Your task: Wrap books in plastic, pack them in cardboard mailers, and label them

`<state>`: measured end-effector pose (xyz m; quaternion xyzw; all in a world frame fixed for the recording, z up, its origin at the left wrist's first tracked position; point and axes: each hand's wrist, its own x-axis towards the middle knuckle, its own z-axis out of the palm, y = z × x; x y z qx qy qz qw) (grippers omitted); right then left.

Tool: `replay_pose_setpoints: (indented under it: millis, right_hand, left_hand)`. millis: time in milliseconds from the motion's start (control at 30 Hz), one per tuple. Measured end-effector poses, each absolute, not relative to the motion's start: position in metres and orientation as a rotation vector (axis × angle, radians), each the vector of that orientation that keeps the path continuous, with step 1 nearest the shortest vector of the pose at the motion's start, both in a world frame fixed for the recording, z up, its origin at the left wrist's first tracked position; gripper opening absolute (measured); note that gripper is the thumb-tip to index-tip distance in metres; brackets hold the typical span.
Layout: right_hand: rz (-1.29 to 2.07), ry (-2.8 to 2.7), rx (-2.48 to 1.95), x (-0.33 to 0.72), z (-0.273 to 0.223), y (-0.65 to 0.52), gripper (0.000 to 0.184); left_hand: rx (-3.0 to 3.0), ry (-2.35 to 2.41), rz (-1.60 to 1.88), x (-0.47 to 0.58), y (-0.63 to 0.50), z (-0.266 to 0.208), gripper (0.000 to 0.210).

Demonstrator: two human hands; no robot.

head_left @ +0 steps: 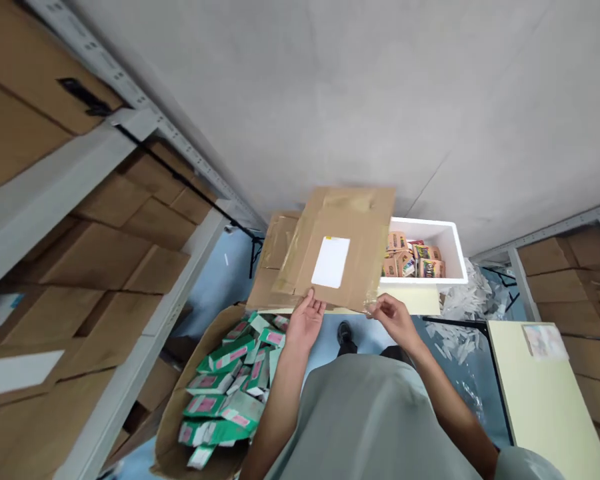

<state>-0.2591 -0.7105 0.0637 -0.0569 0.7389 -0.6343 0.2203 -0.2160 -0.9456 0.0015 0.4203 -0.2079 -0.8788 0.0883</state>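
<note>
A brown cardboard piece [363, 227], which looks like a flattened carton, is tilted up in front of me. It has a white label [331, 262] and strips of clear packing tape along its edges. My left hand [305, 323] grips its bottom edge, with the thumb on the near face below the label. At the lower right corner my right hand [395, 322] is closed in a pinch on the taped edge. Another taped cardboard piece [276, 247] lies behind it on the left, partly covered. Both rest over a pale table [415, 300], which is mostly hidden.
A white bin [453, 250] holds several small colourful packs. At lower left, a big open carton [173, 413] contains green-and-white boxes [230, 387]. Shelves with cartons [100, 253] flank both sides. Clear plastic scraps [467, 300] and a side table [540, 400] are on the right.
</note>
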Motion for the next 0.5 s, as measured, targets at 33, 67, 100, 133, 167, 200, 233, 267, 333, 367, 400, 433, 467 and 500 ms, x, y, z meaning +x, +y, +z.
replay_pose_setpoints:
  millis: [33,67,100,133,167,200,233,267,333,367,400,433,467,500]
  right_hand:
    - [-1.772,2.109,-0.098,-0.256,0.067,-0.691,0.048]
    - [-1.782,2.181,-0.030,-0.253,0.070,-0.669,0.050]
    - [-1.786,2.256,0.047,-0.249,0.073,-0.646,0.052]
    - [-1.790,2.330,0.136,-0.246,0.076,-0.621,0.054]
    - [-1.797,2.405,0.242,-0.241,0.080,-0.594,0.057]
    - [-1.805,2.488,0.368,-0.236,0.084,-0.566,0.060]
    - [-1.806,2.577,0.509,-0.230,0.088,-0.537,0.063]
    - [-1.792,2.682,0.661,-0.222,0.093,-0.507,0.064]
    - [-1.722,2.902,0.966,-0.202,0.101,-0.448,0.063]
    - [-1.676,2.996,1.103,-0.190,0.103,-0.420,0.062]
    - [-1.634,3.064,1.224,-0.177,0.104,-0.393,0.062]
    - [-1.603,3.104,1.336,-0.163,0.103,-0.367,0.064]
    - [-1.581,3.114,1.441,-0.150,0.100,-0.343,0.068]
    - [-1.573,3.096,1.536,-0.136,0.096,-0.320,0.074]
  left_hand:
    - [1.167,-0.705,-2.671,-0.230,-0.933,0.010,0.016]
    - [1.070,-0.802,-2.727,-0.244,-0.918,0.018,0.020]
    - [0.959,-0.905,-2.781,-0.257,-0.901,0.028,0.024]
    - [0.838,-1.010,-2.832,-0.270,-0.882,0.038,0.028]
    - [0.713,-1.115,-2.874,-0.282,-0.861,0.047,0.033]
    - [0.594,-1.217,-2.908,-0.291,-0.840,0.056,0.038]
    - [0.490,-1.318,-2.934,-0.299,-0.818,0.065,0.043]
    - [0.400,-1.416,-2.953,-0.305,-0.796,0.072,0.047]
    - [0.260,-1.594,-2.967,-0.311,-0.752,0.083,0.052]
    - [0.204,-1.673,-2.967,-0.311,-0.731,0.086,0.053]
    - [0.151,-1.751,-2.963,-0.311,-0.710,0.088,0.054]
    - [0.101,-1.830,-2.953,-0.310,-0.690,0.090,0.055]
    - [0.053,-1.911,-2.938,-0.308,-0.669,0.090,0.057]
    - [0.002,-1.994,-2.920,-0.306,-0.648,0.090,0.059]
